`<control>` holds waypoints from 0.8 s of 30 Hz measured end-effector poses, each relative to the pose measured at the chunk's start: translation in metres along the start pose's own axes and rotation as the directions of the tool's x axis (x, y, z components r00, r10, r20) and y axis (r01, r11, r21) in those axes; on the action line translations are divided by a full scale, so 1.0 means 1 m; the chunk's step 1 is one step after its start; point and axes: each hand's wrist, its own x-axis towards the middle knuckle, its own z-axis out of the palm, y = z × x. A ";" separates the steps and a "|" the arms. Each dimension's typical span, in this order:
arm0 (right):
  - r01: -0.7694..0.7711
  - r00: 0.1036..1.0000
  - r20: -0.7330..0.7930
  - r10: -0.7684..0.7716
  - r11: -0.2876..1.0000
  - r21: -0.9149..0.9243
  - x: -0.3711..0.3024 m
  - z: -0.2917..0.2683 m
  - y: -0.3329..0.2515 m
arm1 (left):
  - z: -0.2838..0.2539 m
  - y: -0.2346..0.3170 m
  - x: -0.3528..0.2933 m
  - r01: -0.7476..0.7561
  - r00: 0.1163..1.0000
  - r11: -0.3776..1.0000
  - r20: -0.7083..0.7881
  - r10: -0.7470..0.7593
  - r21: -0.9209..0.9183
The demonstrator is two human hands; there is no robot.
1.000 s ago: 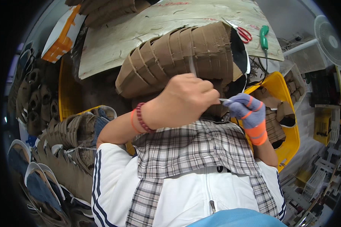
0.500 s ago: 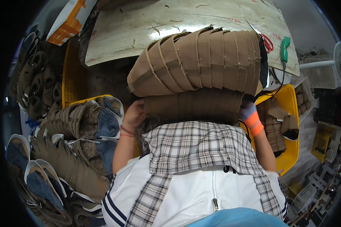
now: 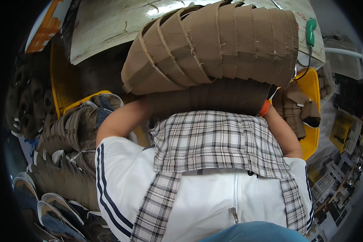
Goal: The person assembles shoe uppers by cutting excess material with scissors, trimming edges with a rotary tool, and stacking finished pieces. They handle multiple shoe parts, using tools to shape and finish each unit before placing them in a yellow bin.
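Observation:
A large nested stack of brown stitched pieces that look like shoe uppers (image 3: 230,44) lies crosswise before me, over the table's near edge. Below it, against my checked apron (image 3: 213,141), runs a darker brown band of the same bundle (image 3: 205,97). My left forearm (image 3: 123,117) reaches in at the bundle's left end; the left hand is hidden behind it. At the right end an orange glove cuff (image 3: 265,107) shows on my right wrist, with that hand out of sight too. Neither hand's fingers show, so their hold on the bundle cannot be made out.
Past the stack stands a pale worktable (image 3: 103,32), with a green-handled tool (image 3: 311,32) and its cord at the right. A yellow crate (image 3: 315,105) with brown pieces is on the right. Shoe uppers (image 3: 64,177) crowd the left, beside another yellow crate (image 3: 55,80).
Both hands have slid forward from the bundle's ends and out of sight beneath or behind it. The stack looks larger and higher in view, and the red-handled scissors are now mostly covered.

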 end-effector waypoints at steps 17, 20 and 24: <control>-0.562 0.763 -0.039 0.646 0.692 0.453 -0.032 -0.093 -0.100 | -0.147 0.035 -0.207 -0.289 0.301 0.277 -0.361 -0.882 -0.916; -0.493 0.744 -0.192 0.640 0.720 0.489 -0.055 -0.110 -0.088 | -0.171 0.038 -0.246 -0.473 0.097 0.470 -0.574 -0.813 -0.746; -0.308 0.679 -0.657 0.327 0.940 0.150 -0.044 -0.075 -0.109 | -0.145 0.033 -0.177 -0.335 0.248 0.264 -0.355 -0.901 -0.904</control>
